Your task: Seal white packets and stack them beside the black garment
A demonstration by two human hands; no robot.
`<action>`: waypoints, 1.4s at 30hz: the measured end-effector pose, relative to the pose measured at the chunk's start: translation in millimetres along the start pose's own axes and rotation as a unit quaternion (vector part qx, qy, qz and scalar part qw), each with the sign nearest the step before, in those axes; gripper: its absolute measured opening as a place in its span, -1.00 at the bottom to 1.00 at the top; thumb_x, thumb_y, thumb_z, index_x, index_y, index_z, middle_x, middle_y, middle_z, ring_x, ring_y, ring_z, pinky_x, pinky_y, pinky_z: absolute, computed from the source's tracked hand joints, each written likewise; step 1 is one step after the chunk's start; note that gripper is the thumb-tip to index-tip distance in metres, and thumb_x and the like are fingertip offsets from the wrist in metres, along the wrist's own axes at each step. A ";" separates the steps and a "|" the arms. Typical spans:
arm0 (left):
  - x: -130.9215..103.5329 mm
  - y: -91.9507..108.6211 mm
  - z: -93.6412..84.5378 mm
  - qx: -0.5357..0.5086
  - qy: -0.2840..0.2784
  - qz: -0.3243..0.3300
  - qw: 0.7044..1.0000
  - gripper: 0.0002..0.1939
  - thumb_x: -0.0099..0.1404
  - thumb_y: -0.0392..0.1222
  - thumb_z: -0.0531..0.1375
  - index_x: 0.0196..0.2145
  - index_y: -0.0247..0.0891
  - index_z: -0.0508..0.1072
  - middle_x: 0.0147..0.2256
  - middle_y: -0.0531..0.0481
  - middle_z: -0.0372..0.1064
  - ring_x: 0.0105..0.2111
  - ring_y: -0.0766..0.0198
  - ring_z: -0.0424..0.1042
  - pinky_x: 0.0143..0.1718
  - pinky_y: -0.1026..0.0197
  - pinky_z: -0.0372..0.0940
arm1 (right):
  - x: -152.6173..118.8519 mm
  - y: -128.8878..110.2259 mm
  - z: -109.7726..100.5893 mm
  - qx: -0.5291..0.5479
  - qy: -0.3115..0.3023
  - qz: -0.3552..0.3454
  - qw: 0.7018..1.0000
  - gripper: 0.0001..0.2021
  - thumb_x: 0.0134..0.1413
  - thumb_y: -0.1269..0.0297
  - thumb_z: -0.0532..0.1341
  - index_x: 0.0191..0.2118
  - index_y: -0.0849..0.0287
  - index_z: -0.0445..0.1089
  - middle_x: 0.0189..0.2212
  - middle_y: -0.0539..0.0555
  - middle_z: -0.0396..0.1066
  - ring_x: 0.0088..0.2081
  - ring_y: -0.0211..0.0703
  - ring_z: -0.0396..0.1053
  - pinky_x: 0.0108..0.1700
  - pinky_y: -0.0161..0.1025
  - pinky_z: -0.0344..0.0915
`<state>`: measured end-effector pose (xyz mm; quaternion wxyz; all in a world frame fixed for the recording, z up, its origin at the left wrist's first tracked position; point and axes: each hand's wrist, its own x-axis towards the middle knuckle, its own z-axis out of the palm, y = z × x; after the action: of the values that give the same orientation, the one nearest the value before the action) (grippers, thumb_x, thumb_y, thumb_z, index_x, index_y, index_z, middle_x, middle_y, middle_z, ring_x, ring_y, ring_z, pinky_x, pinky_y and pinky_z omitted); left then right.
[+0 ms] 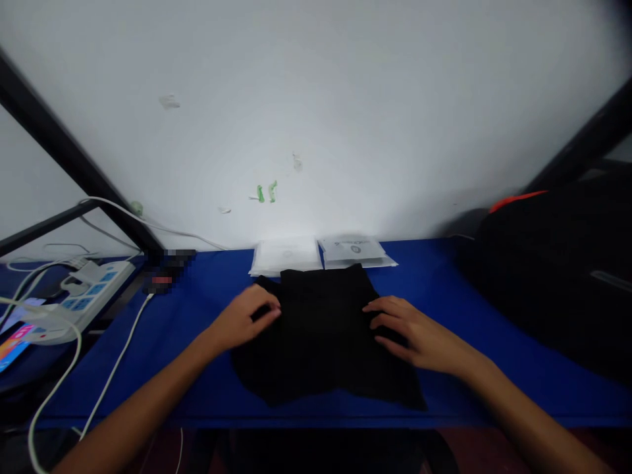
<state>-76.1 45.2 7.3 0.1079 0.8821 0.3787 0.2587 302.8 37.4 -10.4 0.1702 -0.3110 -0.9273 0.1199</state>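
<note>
Flanks black garment [320,336] with half-curled left hand [241,319] and loosely spread right hand [417,332], equally near, with any grip impossible to tell

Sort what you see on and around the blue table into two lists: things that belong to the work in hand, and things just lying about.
In the work:
- black cloth, between the left hand and right hand
- blue table, beneath it

Probably just lying about:
- two flat packets, behind the cloth
- power strip
- large black bag
</note>
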 end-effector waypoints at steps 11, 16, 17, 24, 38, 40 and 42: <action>-9.7 -15.4 -22.3 -0.025 -0.003 -0.040 0.999 -0.96 0.20 -0.28 0.12 -0.34 -0.20 0.34 -0.18 -0.05 0.42 -0.14 0.14 0.36 -0.03 0.03 0.26 | 18.9 3.6 2.8 0.017 0.032 -0.020 0.999 -0.85 0.30 0.32 0.09 -0.13 0.15 0.39 -0.22 0.14 0.45 -0.13 -0.03 0.40 -0.01 0.01 0.33; -26.4 2.5 -28.7 -0.089 -0.137 -0.028 0.986 -0.83 0.34 -0.19 0.13 -0.42 -0.20 0.42 -0.11 -0.04 0.38 -0.09 0.18 0.36 -0.02 0.11 0.27 | 12.7 6.8 7.5 0.024 0.035 0.000 0.999 -0.86 0.31 0.31 0.08 -0.15 0.14 0.38 -0.27 0.12 0.44 -0.17 -0.04 0.41 -0.03 0.02 0.34; -29.7 -0.2 -24.9 -0.082 -0.118 -0.057 0.988 -0.79 0.36 -0.14 0.13 -0.43 -0.21 0.41 -0.12 -0.04 0.36 -0.11 0.19 0.36 -0.04 0.12 0.28 | 11.9 7.0 8.2 0.027 0.039 -0.001 0.999 -0.86 0.31 0.31 0.09 -0.15 0.14 0.38 -0.27 0.12 0.45 -0.16 -0.04 0.41 -0.02 0.02 0.34; -42.9 -17.3 -4.7 -0.002 -0.028 -0.191 0.981 -0.61 0.16 0.09 0.32 -0.16 -0.18 0.42 -0.06 -0.10 0.28 -0.06 0.02 0.28 0.02 -0.09 0.24 | 8.8 10.6 11.4 0.032 0.060 -0.012 0.998 -0.87 0.28 0.33 0.11 -0.13 0.13 0.39 -0.26 0.12 0.47 -0.14 -0.03 0.43 0.05 0.07 0.32; -10.8 -31.1 -30.8 -0.197 0.286 -0.367 0.863 -0.39 -0.12 -0.02 0.41 -0.13 -0.20 0.32 -0.37 0.06 0.36 -0.35 0.17 0.43 -0.32 0.15 0.35 | 11.4 -11.4 20.9 0.036 0.005 -0.050 0.998 -0.68 0.25 0.20 0.19 0.09 0.12 0.36 0.09 0.18 0.38 0.17 0.03 0.28 0.24 0.12 0.17; -1.4 -21.8 -14.8 -0.184 0.330 -0.306 0.874 -0.46 -0.02 -0.07 0.37 -0.09 -0.19 0.32 -0.31 0.03 0.36 -0.28 0.16 0.44 -0.23 0.12 0.37 | 12.2 -11.8 21.8 0.041 0.005 -0.053 0.998 -0.69 0.25 0.20 0.19 0.08 0.13 0.36 0.08 0.19 0.39 0.17 0.03 0.28 0.24 0.12 0.17; 8.2 -8.7 1.6 -0.145 0.324 -0.239 0.904 -0.54 0.12 -0.13 0.31 -0.04 -0.17 0.31 -0.20 -0.03 0.38 -0.17 0.14 0.45 -0.12 0.08 0.38 | 12.2 -11.2 22.5 0.042 0.006 -0.052 0.998 -0.69 0.26 0.19 0.18 0.07 0.14 0.37 0.07 0.19 0.39 0.17 0.04 0.28 0.24 0.11 0.18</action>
<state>-75.8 57.1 5.6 0.1647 0.6073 0.5502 0.5489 278.9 33.6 -24.3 0.1943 -0.2553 -0.9355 0.1481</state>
